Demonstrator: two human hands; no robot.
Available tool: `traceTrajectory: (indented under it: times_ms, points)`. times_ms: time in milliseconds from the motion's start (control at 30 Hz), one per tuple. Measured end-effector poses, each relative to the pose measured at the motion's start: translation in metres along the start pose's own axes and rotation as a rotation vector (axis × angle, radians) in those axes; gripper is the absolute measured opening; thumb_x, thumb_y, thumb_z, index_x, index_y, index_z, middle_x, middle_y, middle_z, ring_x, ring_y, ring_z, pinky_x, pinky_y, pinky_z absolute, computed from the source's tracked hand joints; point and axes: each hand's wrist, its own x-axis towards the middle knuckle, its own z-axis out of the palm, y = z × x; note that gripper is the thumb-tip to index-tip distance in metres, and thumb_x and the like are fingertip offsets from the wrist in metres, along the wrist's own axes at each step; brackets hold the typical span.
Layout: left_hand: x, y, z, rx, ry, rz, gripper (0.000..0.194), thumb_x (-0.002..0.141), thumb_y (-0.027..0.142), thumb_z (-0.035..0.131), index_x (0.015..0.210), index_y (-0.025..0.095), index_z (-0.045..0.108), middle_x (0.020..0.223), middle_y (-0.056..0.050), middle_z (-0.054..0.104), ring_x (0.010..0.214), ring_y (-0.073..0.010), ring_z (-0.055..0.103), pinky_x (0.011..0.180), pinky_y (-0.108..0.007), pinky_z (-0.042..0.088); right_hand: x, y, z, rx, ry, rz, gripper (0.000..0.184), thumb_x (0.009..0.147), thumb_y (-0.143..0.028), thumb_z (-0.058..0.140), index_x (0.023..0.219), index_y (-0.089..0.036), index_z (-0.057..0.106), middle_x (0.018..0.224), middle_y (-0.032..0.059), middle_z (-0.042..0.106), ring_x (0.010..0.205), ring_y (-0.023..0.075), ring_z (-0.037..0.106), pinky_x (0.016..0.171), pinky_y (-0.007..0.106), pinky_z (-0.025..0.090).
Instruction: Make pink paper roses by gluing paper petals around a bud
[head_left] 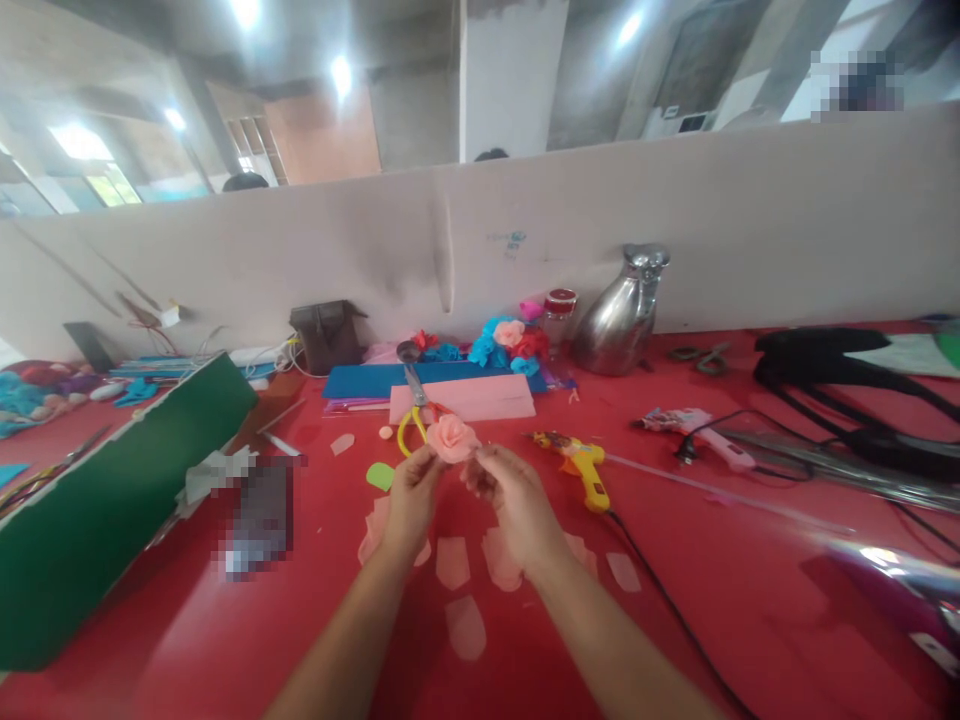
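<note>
A pink paper rose is held up between my two hands, over the red table. My left hand pinches its lower left side, fingers closed. On the right edge of the flower, my right hand has its thumb and fingers pressed together. Below my wrists lie loose pink paper petals, some in small piles partly hidden by my hands. Just behind the rose are scissors with yellow handles. A yellow glue gun rests to the right of my right hand, a clear glue stick at its back end.
Folded pink paper and blue paper lie behind, near finished paper flowers. A steel jug leans in view at the wall. A green board stands at left; a pink glue gun and black cord lie right.
</note>
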Motion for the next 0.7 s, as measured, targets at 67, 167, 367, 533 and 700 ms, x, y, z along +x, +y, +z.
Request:
traceTrajectory:
  times_ms: [67, 167, 367, 533, 700]
  points:
    - [0.0004, -0.002, -0.0003, -0.017, -0.007, 0.003, 0.015, 0.073, 0.027, 0.065, 0.084, 0.018, 0.07, 0.079, -0.002, 0.066, 0.076, -0.0148, 0.055, 0.075, -0.025, 0.042, -0.0008, -0.002, -0.0005, -0.014, 0.001, -0.031, 0.02, 0.072, -0.036, 0.06, 0.062, -0.019, 0.058, 0.059, -0.0002, 0.056, 0.056, 0.0124, 0.049, 0.056, 0.025, 0.037]
    - [0.0008, -0.0061, -0.0015, -0.028, -0.002, 0.007, 0.015, 0.073, 0.027, 0.065, 0.085, 0.018, 0.07, 0.078, -0.002, 0.067, 0.076, -0.0145, 0.055, 0.075, -0.025, 0.042, -0.0017, -0.004, -0.0009, -0.042, 0.001, -0.054, 0.023, 0.073, -0.036, 0.057, 0.058, -0.019, 0.055, 0.057, -0.0006, 0.053, 0.055, 0.012, 0.046, 0.055, 0.024, 0.036]
    - [-0.0031, -0.0027, -0.0005, -0.009, -0.024, 0.0, 0.018, 0.072, 0.028, 0.066, 0.084, 0.016, 0.07, 0.077, -0.002, 0.067, 0.074, -0.0155, 0.056, 0.073, -0.026, 0.043, -0.003, -0.0036, -0.0003, -0.032, 0.005, -0.044, 0.023, 0.077, -0.039, 0.054, 0.064, -0.02, 0.055, 0.061, -0.0005, 0.056, 0.057, 0.0127, 0.048, 0.056, 0.025, 0.036]
    - [-0.0023, 0.0003, 0.0015, -0.009, 0.008, 0.003, 0.017, 0.071, 0.032, 0.067, 0.075, 0.016, 0.07, 0.075, -0.002, 0.066, 0.073, -0.0139, 0.056, 0.073, -0.025, 0.043, -0.003, -0.005, -0.0009, -0.011, -0.025, -0.101, 0.021, 0.076, -0.037, 0.057, 0.064, -0.02, 0.057, 0.062, -0.0009, 0.055, 0.056, 0.0118, 0.047, 0.056, 0.025, 0.036]
    - [0.0025, -0.0047, -0.0007, -0.032, 0.067, -0.048, 0.022, 0.07, 0.034, 0.068, 0.081, 0.015, 0.07, 0.07, -0.002, 0.062, 0.066, -0.0113, 0.053, 0.067, -0.023, 0.042, -0.0011, -0.0073, -0.0022, -0.018, 0.049, -0.104, 0.02, 0.073, -0.036, 0.057, 0.063, -0.019, 0.058, 0.059, -0.0001, 0.055, 0.054, 0.012, 0.046, 0.052, 0.025, 0.035]
